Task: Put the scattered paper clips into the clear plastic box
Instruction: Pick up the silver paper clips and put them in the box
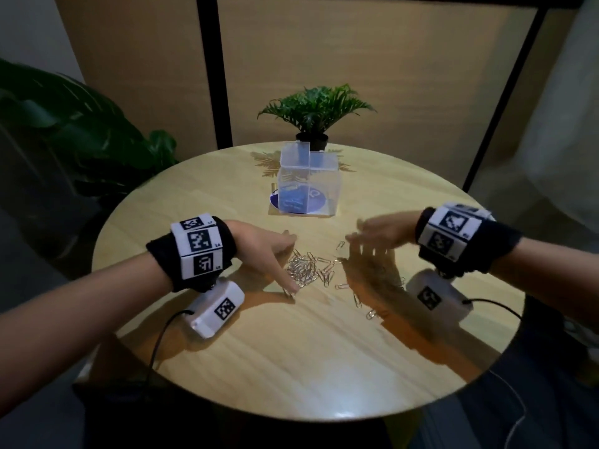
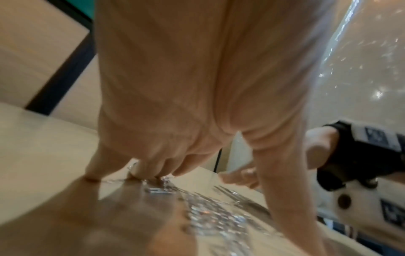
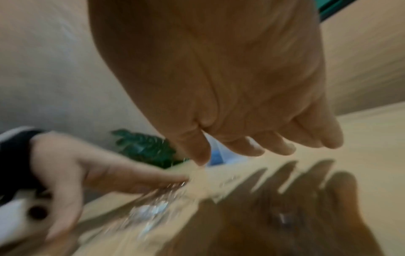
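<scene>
with our left hand (image 1: 259,246) spread flat-fingered against the paper clips (image 1: 308,270) and our right hand (image 1: 376,241) open and empty at 3 o'clock, we judged cupping them together best before lifting toward the clear plastic box (image 1: 308,186) at 12 o'clock

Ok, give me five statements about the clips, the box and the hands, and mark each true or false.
1. The box has its lid open. True.
2. Most clips lie heaped between the hands. True.
3. The right hand grips the box. False: it is spread above the table, apart from the box.
4. The left hand touches the table at the heap's edge. True.
5. The plant stands nearer the person than the box. False: it stands behind the box.
</scene>
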